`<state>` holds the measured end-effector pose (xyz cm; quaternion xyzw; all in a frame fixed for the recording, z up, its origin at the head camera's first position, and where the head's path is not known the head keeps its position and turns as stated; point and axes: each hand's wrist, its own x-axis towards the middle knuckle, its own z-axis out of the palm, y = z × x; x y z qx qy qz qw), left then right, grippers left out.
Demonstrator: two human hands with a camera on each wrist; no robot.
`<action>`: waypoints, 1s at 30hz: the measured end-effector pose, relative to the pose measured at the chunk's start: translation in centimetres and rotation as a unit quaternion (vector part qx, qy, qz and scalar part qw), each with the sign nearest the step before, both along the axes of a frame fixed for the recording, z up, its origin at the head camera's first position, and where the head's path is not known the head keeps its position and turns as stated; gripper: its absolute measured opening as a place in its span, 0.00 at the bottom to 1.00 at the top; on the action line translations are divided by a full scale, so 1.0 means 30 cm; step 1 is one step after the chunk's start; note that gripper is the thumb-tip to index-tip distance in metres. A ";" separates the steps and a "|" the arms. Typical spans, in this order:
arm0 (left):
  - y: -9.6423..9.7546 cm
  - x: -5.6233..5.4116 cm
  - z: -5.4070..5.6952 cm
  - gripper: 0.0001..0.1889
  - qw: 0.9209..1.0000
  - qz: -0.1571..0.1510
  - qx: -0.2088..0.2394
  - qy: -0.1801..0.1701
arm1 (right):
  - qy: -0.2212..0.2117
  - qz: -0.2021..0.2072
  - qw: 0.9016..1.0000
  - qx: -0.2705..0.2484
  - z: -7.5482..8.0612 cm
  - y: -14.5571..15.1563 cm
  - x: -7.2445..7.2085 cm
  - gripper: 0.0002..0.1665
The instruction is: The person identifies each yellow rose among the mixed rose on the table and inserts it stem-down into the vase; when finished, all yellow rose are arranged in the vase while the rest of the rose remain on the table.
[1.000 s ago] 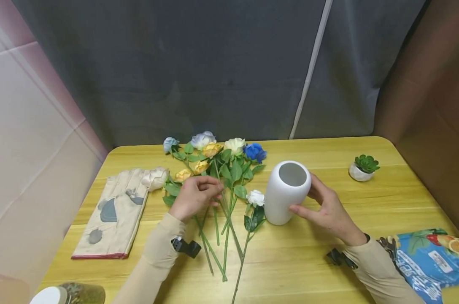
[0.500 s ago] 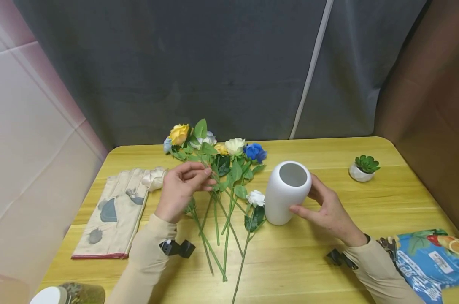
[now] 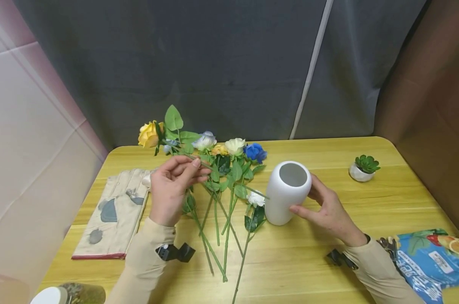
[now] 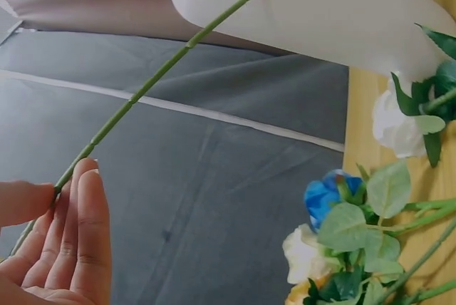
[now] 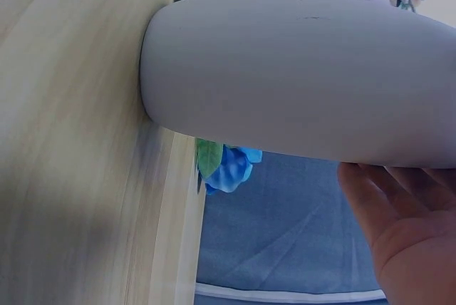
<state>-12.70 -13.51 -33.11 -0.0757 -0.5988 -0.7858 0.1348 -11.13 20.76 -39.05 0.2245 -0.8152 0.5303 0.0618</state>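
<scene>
My left hand (image 3: pixel 174 185) pinches the green stem (image 4: pixel 162 71) of a yellow rose (image 3: pixel 149 134) between thumb and fingers. The bloom points up and left, while the stem's bare end reaches right, overlapping the side of the white vase (image 3: pixel 284 198) in the head view. That vase stands upright on the table. My right hand (image 3: pixel 328 209) holds it from the right, thumb on the front and fingers behind. Below the left hand lie several artificial flowers, among them a blue rose (image 3: pixel 255 152), a cream rose (image 3: pixel 235 146) and a small white rose (image 3: pixel 256 198) beside the vase.
A folded cloth glove (image 3: pixel 112 215) lies at the left, and a lidded jar (image 3: pixel 81 293) at the front left corner. A small potted succulent (image 3: pixel 362 168) stands at the back right. A blue printed bag (image 3: pixel 434 261) with scissors (image 3: pixel 390 247) lies at the front right.
My left hand has lifted the yellow rose off the pile and moved left, turning the bloom leftward and the stem end toward the vase. The right hand and vase have stayed in place.
</scene>
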 end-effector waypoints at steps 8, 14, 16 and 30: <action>0.009 0.011 0.045 0.03 0.997 0.030 0.059 0.040 | -0.001 -0.002 1.000 0.002 0.001 0.006 0.001 0.47; 0.043 0.011 0.080 0.02 0.993 0.040 0.080 0.083 | 0.008 0.000 1.000 -0.001 -0.002 0.007 0.001 0.47; 0.060 0.009 0.094 0.01 0.991 0.044 0.081 0.101 | 0.012 0.002 1.000 -0.002 -0.004 0.006 -0.001 0.46; 0.183 -0.010 0.115 0.06 0.985 0.029 -0.013 0.171 | 0.015 0.004 1.000 0.002 -0.002 0.000 -0.002 0.47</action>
